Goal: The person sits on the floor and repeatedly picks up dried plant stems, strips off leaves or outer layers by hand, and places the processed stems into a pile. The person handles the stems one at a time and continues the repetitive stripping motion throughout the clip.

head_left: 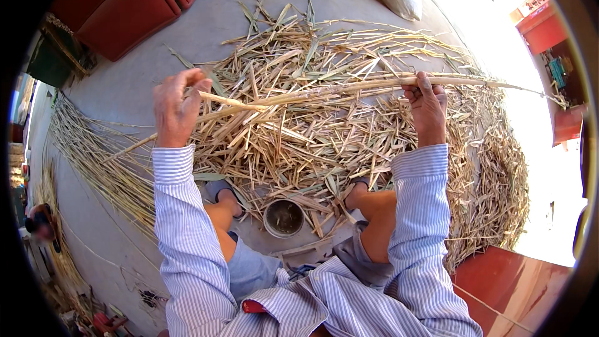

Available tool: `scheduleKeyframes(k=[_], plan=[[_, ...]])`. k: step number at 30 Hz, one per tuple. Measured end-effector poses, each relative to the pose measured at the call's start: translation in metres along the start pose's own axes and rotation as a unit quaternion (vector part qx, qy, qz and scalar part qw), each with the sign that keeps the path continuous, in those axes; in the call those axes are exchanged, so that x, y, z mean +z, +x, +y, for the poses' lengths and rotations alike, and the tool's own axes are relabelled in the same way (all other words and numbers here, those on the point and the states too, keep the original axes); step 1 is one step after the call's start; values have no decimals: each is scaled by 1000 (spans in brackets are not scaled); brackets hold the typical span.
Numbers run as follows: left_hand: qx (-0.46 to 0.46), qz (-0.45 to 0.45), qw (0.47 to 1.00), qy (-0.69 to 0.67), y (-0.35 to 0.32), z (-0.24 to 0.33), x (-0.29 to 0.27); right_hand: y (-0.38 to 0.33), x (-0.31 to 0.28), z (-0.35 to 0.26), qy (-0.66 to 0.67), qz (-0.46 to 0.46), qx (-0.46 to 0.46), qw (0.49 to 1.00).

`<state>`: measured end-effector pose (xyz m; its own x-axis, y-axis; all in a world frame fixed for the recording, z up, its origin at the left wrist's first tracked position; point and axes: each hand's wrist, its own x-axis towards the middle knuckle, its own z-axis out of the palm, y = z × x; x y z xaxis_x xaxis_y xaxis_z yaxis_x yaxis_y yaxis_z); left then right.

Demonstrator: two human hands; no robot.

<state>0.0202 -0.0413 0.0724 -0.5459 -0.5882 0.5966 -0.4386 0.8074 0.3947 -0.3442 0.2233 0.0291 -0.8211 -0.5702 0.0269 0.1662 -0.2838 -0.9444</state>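
Hands point(181, 109) on reed point(324, 90), concrete floor point(125, 87)

Pale straw-yellow reed stalk point(324, 90) and husk pile point(349, 143), blue-and-white striped sleeves point(181, 224), grey floor point(125, 87), dark red panels point(118, 6) far left.

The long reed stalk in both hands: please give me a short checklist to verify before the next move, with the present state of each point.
1. Left hand grips the reed stalk near its thick end: ok.
2. Right hand closed around the stalk farther along: ok.
3. Stalk held above the pile of dry husks, not tangled in it: ok.
4. Thin tip free on the right side: cannot tell, glare hides it.
5. Small round pot between the feet stands upright: ok.
6. Stalk fully stripped of leaves: cannot tell.
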Motion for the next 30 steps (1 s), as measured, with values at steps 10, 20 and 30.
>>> scheduleKeyframes(k=[10,20,30], plan=[[72,-213,963,-150,-7,30,45,-1,6,4,5,-19,-26,999],[77,-240,954,-161,-16,48,52,-1,4,3,33,0,-43,999],[95,-125,982,107,-19,23,46,-4,5,-6,59,-45,-52,996]])
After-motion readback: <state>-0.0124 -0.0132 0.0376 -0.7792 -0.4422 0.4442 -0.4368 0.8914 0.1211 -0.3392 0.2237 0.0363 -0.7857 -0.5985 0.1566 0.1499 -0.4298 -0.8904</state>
